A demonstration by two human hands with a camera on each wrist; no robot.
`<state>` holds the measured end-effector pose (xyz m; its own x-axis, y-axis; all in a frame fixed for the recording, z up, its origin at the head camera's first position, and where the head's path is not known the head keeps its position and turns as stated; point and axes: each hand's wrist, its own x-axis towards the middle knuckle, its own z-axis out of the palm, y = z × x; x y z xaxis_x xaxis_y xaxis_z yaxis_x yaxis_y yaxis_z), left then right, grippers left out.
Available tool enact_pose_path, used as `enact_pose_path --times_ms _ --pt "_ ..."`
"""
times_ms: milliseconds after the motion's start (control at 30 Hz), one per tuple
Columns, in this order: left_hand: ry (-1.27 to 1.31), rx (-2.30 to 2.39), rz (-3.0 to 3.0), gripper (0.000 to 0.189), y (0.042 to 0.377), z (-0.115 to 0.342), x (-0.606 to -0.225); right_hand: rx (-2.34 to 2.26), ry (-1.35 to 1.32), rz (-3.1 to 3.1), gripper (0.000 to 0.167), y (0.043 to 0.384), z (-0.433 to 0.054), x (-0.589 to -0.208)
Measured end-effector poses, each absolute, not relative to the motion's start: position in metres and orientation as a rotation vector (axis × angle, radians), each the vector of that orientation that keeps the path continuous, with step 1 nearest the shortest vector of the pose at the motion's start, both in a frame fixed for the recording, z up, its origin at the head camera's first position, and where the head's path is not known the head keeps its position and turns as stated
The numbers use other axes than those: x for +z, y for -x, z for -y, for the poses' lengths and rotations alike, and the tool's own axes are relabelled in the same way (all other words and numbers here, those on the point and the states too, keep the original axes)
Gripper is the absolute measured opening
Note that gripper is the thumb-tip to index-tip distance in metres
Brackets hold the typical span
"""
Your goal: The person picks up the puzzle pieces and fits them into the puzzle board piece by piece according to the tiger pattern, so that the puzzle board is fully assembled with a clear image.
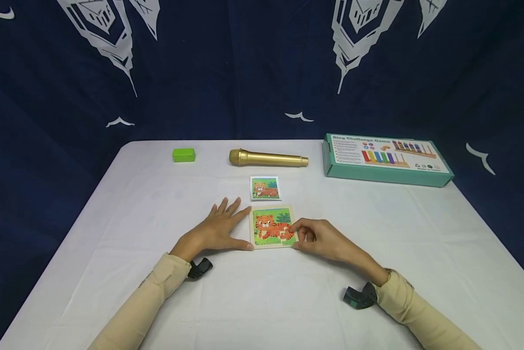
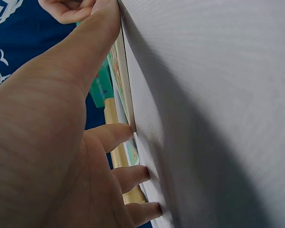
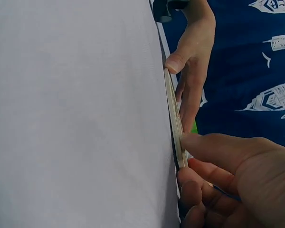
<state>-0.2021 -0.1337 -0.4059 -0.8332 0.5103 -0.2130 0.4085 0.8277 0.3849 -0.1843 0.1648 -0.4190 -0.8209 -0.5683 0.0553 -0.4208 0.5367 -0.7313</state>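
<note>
A square wooden tiger puzzle (image 1: pixel 268 228) lies flat on the table in a pale frame. My left hand (image 1: pixel 220 228) spreads its fingers at the puzzle's left side, with thumb and index fingertips right at the frame's edge. At the lower right corner, my right hand (image 1: pixel 321 238) curls its fingers and pinches a puzzle piece (image 1: pixel 287 239) between thumb and index finger. A seam shows beside that piece. Just behind the puzzle lies a small card (image 1: pixel 265 188) with the same tiger picture. The right wrist view shows the frame's pale edge (image 3: pixel 175 116) side-on, the right thumb against it.
Toward the back of the white table (image 1: pixel 113 214) lie a green block (image 1: pixel 183 155), a gold microphone (image 1: pixel 268 158) and a teal Ring Challenge Game box (image 1: pixel 389 160) at the right. Dark blue patterned cloth (image 1: pixel 227 68) hangs behind the table.
</note>
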Motion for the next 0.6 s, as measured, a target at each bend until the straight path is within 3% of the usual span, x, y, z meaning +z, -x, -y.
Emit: enact_pose_path --times_ms 600 --pt "-0.697 0.475 -2.702 0.104 0.2026 0.1337 -0.4062 -1.121 0.820 -2.646 0.022 0.1844 -0.1597 -0.4186"
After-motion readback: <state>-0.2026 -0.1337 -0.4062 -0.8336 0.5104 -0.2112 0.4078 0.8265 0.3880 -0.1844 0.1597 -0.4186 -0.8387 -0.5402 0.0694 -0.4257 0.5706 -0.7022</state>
